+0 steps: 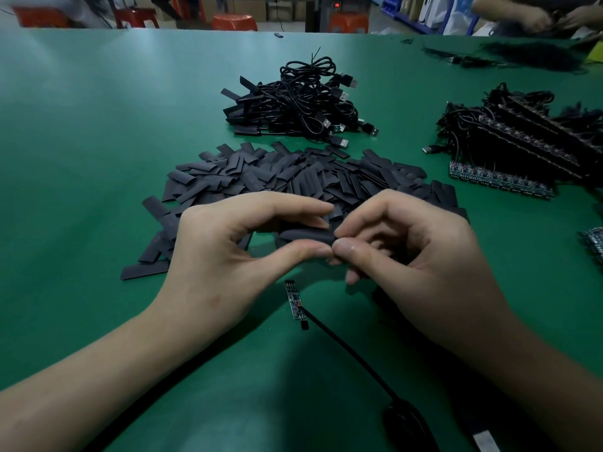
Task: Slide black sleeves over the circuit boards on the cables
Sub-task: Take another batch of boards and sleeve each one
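On green table (98, 125): loose sleeve pile (293, 181) behind both hands. Left hand (222, 256) pinches one black sleeve (303, 235), thumb against fingers; right hand (408, 256) pinches its right end. Circuit board (293, 300) on cable (352, 353) lies flat just below them, untouched.

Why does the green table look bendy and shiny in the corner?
Head view: the wide lens bows the green table mat; glare whitens its top-left corner; the left hand and right hand, pinching a black tube sleeve, cast soft shadows; far orange plastic stools look blurry.
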A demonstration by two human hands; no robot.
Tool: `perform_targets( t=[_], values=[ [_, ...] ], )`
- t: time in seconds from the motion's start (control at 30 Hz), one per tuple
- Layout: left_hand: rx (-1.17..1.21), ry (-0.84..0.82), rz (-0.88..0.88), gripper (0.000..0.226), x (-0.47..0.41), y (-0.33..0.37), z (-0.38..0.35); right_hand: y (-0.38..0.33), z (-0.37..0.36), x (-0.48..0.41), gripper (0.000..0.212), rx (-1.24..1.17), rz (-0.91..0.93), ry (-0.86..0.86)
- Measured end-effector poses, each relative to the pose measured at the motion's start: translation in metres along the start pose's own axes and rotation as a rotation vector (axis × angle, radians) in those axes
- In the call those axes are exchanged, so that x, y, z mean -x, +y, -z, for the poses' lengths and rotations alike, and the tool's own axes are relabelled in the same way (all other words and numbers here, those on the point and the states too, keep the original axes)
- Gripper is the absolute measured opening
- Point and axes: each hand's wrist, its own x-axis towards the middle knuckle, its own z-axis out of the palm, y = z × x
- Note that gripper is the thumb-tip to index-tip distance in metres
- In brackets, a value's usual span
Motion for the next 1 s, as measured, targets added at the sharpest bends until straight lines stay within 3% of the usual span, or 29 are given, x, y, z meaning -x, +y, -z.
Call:
perform_targets(
  t=[0.1,0.23,0.4,0.6,0.73,1.0],
  values=[
    [-0.011,0.037,-0.004,0.03,0.0,-0.001,0.001,0.0,0.003,-0.002,0.009,-0.124,-0.156,-0.066],
    [-0.08,0.081,-0.024,0.025,0.0,-0.004,0.002,-0.001,0.003,-0.004,0.013,-0.141,-0.197,-0.139],
    [-0.127,0.16,0.023,0.026,-0.001,-0.007,0.0,-0.004,-0.001,0.001,0.013,0.177,0.012,0.02],
    [-0.016,0.126,0.107,0.042,0.001,-0.002,-0.005,-0.002,-0.003,0.005,0.012,0.554,0.22,0.106],
    [0.026,0.11,0.096,0.05,0.001,-0.002,-0.006,-0.003,-0.004,0.007,0.011,0.624,0.26,0.082],
    [0.023,0.135,0.038,0.051,0.001,0.002,-0.004,-0.002,-0.006,0.006,0.011,0.499,0.21,0.08]
  ],
)
